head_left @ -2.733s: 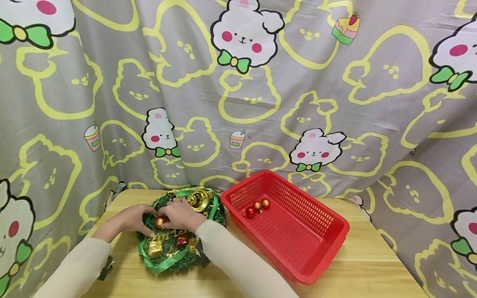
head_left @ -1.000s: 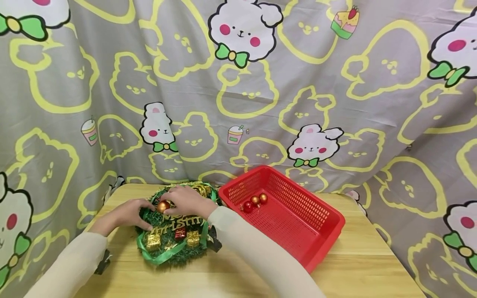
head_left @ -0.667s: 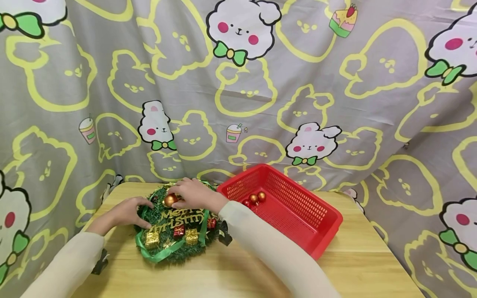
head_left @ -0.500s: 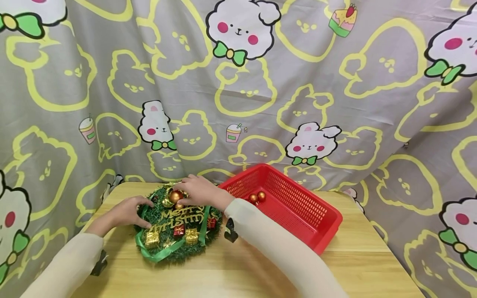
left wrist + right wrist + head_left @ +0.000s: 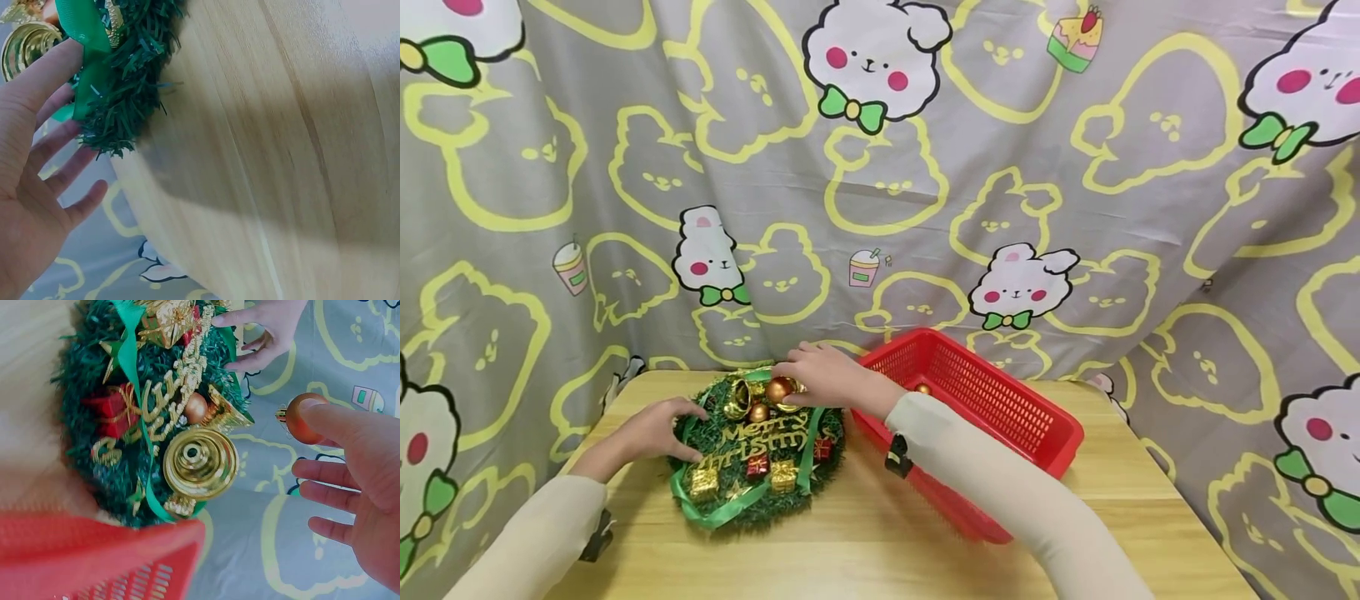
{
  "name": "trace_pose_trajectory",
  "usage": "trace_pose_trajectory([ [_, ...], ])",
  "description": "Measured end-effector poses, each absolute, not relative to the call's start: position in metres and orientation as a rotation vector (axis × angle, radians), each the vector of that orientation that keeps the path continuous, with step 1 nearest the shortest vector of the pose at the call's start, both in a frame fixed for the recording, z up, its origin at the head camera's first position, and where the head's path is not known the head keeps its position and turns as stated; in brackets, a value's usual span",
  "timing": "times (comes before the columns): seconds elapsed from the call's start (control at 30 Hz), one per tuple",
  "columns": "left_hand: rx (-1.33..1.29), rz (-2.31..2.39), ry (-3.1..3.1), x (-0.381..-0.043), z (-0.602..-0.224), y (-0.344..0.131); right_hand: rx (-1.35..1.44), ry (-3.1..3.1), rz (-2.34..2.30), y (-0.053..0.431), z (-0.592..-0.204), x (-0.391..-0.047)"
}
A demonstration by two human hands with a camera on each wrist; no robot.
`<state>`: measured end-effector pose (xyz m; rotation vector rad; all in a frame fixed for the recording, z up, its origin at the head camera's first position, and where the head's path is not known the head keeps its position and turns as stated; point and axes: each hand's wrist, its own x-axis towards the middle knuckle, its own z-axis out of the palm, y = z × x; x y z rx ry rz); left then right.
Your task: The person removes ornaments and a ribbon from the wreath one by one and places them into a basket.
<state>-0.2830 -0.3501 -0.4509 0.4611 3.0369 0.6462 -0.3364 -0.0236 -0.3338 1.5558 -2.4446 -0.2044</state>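
My right hand pinches a copper-coloured Christmas bauble between thumb and forefinger, its other fingers extended. In the right wrist view the bauble is held off the green wreath, with its gold cap pointing left. Another copper bauble sits on the wreath, beside gold bells and gold "Merry Christmas" lettering. Spread around the wreath's left edge, my left hand touches the green ribbon with straight fingers. Gold and red gift boxes decorate the wreath's near side.
A red plastic basket stands right of the wreath, partly behind my right forearm. One gold bauble shows inside it. The wooden table carries everything, and a patterned curtain hangs behind.
My right hand has moved right with the copper bauble, away from the wreath's left part toward the basket. A bell and another bauble are uncovered. My left hand stays at the wreath's edge.
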Motion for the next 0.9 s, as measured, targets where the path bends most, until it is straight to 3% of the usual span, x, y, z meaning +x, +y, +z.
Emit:
trace_pose_trajectory([
  [0.9,0.546,0.472,3.071,-0.280,-0.447,-0.348,1.537,-2.423,-0.039,0.053,-0.326,-0.347],
])
